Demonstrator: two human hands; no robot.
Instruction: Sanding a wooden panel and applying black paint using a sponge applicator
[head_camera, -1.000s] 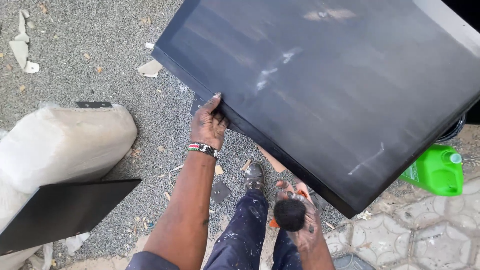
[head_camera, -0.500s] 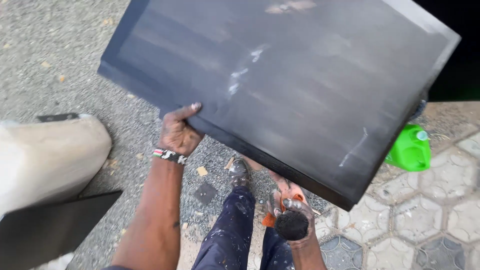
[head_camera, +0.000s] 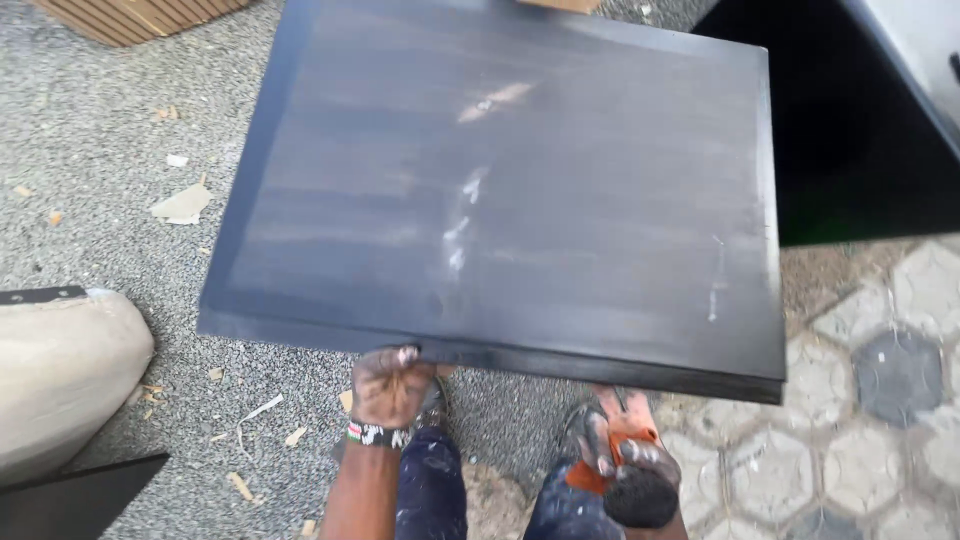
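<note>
The left hand (head_camera: 388, 385) has its grip clamped on the near edge of a large black board (head_camera: 500, 190), fingers curled under and the thumb on top. The board is held flat, above the gravel ground (head_camera: 90, 200). Below the board's near right corner, the right hand (head_camera: 625, 465) is closed around a dark round sponge (head_camera: 640, 497) and an orange cloth (head_camera: 610, 450). A pale sack (head_camera: 60, 370) lies left of the board, and hexagonal paving (head_camera: 880, 400) lies to its right.
</note>
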